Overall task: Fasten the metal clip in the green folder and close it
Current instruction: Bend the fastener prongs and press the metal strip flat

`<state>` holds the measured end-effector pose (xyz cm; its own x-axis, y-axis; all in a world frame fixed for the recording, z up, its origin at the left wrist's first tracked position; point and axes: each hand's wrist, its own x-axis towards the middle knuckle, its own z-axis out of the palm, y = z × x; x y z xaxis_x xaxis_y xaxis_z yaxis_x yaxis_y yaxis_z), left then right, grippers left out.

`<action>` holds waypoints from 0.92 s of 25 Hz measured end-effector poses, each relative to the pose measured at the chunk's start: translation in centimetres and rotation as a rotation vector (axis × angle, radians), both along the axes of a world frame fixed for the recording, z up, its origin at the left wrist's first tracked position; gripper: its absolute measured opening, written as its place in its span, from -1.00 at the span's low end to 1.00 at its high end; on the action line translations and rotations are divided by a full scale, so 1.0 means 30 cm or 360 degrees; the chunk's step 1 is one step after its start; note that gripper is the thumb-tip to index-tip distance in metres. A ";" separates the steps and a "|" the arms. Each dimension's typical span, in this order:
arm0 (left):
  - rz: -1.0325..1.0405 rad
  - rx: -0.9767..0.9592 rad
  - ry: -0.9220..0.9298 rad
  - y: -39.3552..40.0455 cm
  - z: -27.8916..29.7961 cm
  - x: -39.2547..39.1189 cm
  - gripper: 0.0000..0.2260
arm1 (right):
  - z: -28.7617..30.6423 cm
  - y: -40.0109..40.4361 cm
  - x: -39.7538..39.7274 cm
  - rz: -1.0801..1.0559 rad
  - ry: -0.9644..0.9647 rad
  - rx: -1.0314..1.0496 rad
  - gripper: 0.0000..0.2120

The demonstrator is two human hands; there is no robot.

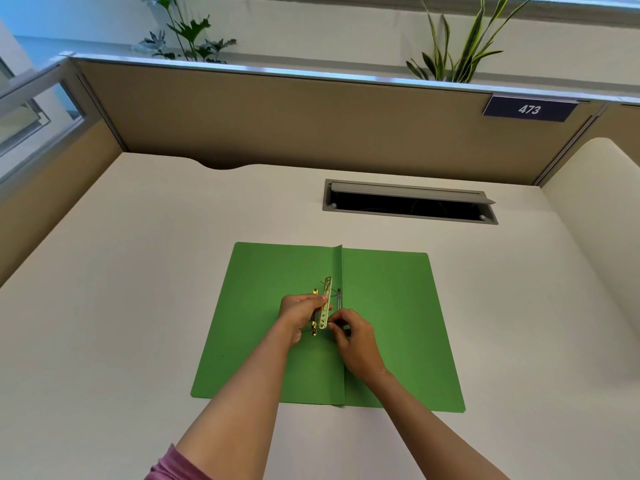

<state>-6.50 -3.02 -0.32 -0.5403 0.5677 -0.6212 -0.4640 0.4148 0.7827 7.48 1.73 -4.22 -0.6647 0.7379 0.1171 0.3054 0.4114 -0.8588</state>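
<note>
From the head camera, we have the green folder (270, 327) lying fully open and flat on the pale desk (138, 271), its centre crease running away from us. That makes sense: with both covers spread, the fastener near the spine is free to work on from above.

Our left hand (299, 313) comes in from the left, fingers curled around the metal clip (325, 306), thumb and fingertips pinching the pale gold bar about midway along it. We'd say it is steadying the bar so it cannot slide while the other hand works.

Our right hand (353, 336) sits just right of the crease, fingers drawn in tight, tips pinched at the bar's near end. It seems to grip a thin prong there, though the piece is too small for us to be sure.

Now the clip itself: a slim perforated strip, lying roughly along the spine, just left of the crease in the folder's middle. A brassy strip (314, 315) lies beside it, partly under the left hand, and a grey sliver (338, 299) shows on the right. Thin dark wires cross near the far end. The bar looks lifted, not yet pressed flat, so we judge fastening unfinished and closing yet to come.
</note>
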 end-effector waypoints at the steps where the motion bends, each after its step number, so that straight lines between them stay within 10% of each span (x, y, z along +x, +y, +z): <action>1: -0.0001 -0.0001 -0.0001 0.001 0.001 0.000 -0.94 | 0.001 0.000 0.000 0.0003 -0.0002 0.0007 -0.87; 23: -0.0075 -0.0097 0.0247 0.007 -0.027 0.028 -0.89 | 0.028 0.006 0.024 -0.0220 0.0107 -0.0316 -0.85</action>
<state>-5.66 -2.82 -1.11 -0.6059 0.5588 -0.5663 -0.3184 0.4820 0.8163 8.21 1.91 -3.37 -0.5512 0.8344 0.0012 0.2865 0.1906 -0.9389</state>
